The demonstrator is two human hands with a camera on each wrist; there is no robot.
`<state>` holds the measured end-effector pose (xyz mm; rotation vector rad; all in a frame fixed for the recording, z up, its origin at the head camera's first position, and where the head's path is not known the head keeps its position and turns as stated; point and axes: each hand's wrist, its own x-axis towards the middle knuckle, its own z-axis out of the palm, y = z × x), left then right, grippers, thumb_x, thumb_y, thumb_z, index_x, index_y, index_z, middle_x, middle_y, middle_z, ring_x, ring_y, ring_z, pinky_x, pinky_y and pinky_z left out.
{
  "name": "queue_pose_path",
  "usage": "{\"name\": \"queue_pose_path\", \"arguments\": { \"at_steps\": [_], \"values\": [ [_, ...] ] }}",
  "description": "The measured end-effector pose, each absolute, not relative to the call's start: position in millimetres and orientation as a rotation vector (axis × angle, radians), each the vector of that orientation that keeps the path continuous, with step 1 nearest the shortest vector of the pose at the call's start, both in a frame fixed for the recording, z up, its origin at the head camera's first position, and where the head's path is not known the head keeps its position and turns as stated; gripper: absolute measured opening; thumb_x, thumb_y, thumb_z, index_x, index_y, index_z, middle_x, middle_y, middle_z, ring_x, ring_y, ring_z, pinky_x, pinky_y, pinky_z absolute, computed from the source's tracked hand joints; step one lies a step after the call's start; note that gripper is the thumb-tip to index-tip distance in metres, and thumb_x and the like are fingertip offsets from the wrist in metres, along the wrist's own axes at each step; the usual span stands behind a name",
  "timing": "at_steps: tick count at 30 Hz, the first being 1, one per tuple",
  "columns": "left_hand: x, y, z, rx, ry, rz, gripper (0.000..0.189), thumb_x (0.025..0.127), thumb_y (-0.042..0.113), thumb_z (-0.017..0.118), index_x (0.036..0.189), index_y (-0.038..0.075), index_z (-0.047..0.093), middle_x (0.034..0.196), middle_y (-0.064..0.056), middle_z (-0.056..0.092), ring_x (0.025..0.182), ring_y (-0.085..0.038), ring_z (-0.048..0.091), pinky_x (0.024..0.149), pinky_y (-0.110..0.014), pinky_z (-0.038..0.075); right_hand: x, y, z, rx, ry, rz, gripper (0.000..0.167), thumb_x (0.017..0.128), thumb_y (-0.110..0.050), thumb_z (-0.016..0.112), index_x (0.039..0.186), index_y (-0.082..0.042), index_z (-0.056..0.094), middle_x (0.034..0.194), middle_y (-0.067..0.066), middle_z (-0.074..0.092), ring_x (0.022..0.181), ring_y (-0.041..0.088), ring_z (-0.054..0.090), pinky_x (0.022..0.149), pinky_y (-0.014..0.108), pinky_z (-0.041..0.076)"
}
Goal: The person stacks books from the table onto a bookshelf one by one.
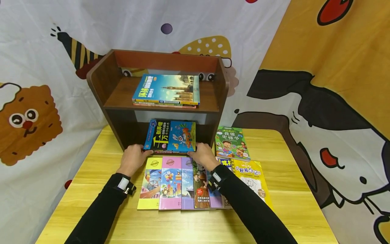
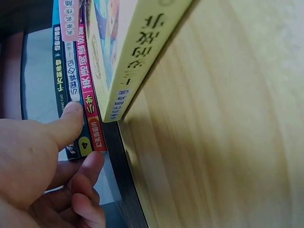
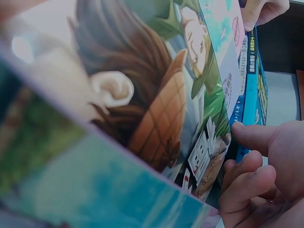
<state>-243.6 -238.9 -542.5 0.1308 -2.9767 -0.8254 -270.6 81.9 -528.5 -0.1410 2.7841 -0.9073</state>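
Observation:
A stack of books (image 1: 161, 135), topped by a black and blue cover, lies in the lower compartment of a brown bookshelf (image 1: 111, 73). My left hand (image 1: 133, 159) grips the stack's front left corner. In the left wrist view its thumb presses the spines (image 2: 87, 80), while bent fingers touch the stack's end. On the opposite corner, my right hand (image 1: 204, 156) holds the stack, its thumb at the front and its other fingers curled by the side. Part of the right fingers is hidden in the head view.
On the upper shelf lies another stack of books (image 1: 167, 89). Overlapping books (image 1: 170, 184) line the table (image 1: 292, 189) in front of the shelf, partly under my right forearm. A green book (image 1: 233, 142) and a yellow book (image 1: 251, 176) lie at the right. A printed cloth (image 1: 122, 20) hangs behind.

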Motion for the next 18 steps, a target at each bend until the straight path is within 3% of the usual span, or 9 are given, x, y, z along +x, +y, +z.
{"name": "queue_pose_path", "arguments": {
  "at_steps": [6,10,16,18],
  "values": [
    [-244.0,-238.3,-539.5,0.113,-2.945,-0.838,0.053,0.104,0.043,0.079,0.121,-0.007,0.079,0.100,-0.024,0.078,0.081,-0.034,0.067,0.072,-0.038,0.052,-272.4,82.3,-528.0,-0.169,2.757,-0.971,0.065,0.108,-0.037,0.074,0.161,-0.004,0.056,0.108,0.015,0.078,0.059,0.021,0.059,0.066,0.036,0.048],
    [-244.5,-238.5,-539.3,0.108,-2.932,-0.850,0.051,0.103,0.043,0.079,0.117,-0.007,0.080,0.091,-0.021,0.077,0.078,-0.033,0.065,0.067,-0.036,0.046,-274.5,82.2,-528.6,-0.166,2.751,-0.970,0.065,0.109,-0.037,0.073,0.161,-0.004,0.055,0.101,0.013,0.077,0.054,0.016,0.052,0.061,0.035,0.045],
    [-245.7,-239.7,-540.5,0.108,-2.926,-0.870,0.050,0.103,0.042,0.080,0.114,-0.006,0.082,0.089,-0.019,0.077,0.077,-0.031,0.065,0.066,-0.034,0.044,-274.1,81.4,-527.4,-0.135,2.773,-0.916,0.071,0.108,-0.040,0.074,0.163,-0.002,0.051,0.139,0.022,0.075,0.059,0.017,0.059,0.076,0.038,0.052],
    [-246.8,-240.5,-541.0,0.100,-2.918,-0.871,0.048,0.102,0.042,0.081,0.110,-0.006,0.083,0.088,-0.018,0.077,0.077,-0.030,0.065,0.066,-0.034,0.044,-274.2,81.3,-527.0,-0.132,2.768,-0.918,0.071,0.108,-0.040,0.074,0.164,-0.002,0.051,0.136,0.020,0.076,0.059,0.017,0.060,0.076,0.038,0.052]
  ]
}}
